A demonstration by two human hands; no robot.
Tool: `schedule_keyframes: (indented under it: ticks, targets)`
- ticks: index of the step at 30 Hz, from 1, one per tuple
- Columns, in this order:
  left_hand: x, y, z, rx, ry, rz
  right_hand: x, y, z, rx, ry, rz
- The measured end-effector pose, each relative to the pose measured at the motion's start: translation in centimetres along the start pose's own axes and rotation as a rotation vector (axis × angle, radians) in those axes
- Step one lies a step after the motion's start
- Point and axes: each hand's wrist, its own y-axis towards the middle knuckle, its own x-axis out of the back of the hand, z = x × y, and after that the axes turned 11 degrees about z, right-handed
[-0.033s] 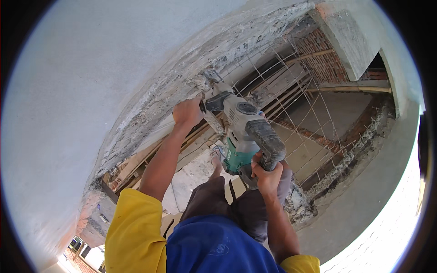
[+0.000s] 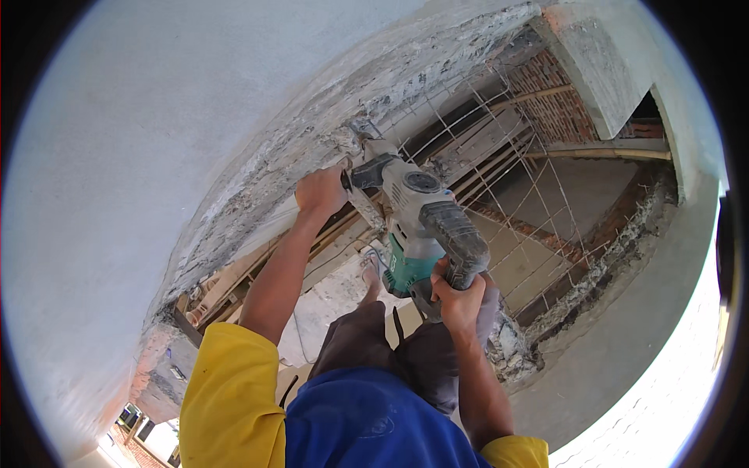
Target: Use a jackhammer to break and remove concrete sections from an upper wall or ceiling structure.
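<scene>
A dusty grey and green demolition hammer (image 2: 409,195) is held out in front of me, its front end against the broken concrete edge (image 2: 343,140). My left hand (image 2: 321,193) is wrapped round the side handle near its front. Around the black rear grip (image 2: 456,238) the fingers of my right hand (image 2: 459,300) are closed. The bit's contact point is mostly hidden by the tool's nose and the rubble.
Bare reinforcing bars (image 2: 515,187) cross an opening beside the tool, with a lower floor and planks (image 2: 491,144) beneath. A smooth grey wall (image 2: 156,117) rises at left. Jagged concrete (image 2: 515,351) lies near my right leg, and my foot (image 2: 372,273) shows below.
</scene>
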Motion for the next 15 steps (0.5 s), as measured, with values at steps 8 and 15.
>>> schedule_keyframes:
  ticks: [8,15]
  targets:
    - [-2.6,2.2,3.3,0.037,-0.053,-0.054,-3.4,0.4,-1.7,0.017,-0.260,-0.044]
    - [-3.4,4.0,3.1,-0.003,-0.009,0.007,-3.5,2.3,-3.2,0.076,-0.249,-0.091]
